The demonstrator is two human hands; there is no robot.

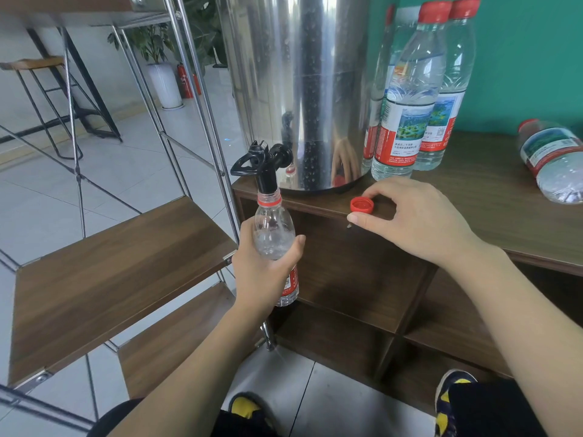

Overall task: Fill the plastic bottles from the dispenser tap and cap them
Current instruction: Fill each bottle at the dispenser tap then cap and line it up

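My left hand (pixel 268 272) grips a clear plastic bottle (pixel 273 230) by its middle and holds it upright, its open neck right under the black tap (pixel 262 164) of the steel dispenser (pixel 299 89). A red cap (pixel 361 205) lies on the wooden cabinet top (pixel 473 197), and my right hand (pixel 416 219) pinches it between thumb and fingers. Three capped bottles (pixel 413 99) stand to the right of the dispenser. Another capped bottle (pixel 552 159) lies on its side at the far right.
A metal-framed rack with wooden shelves (pixel 120 266) stands to the left, close to the bottle. Open cabinet compartments (pixel 356 269) lie below the top. My feet (pixel 451 392) are on the tiled floor. A stool and a potted plant stand far left.
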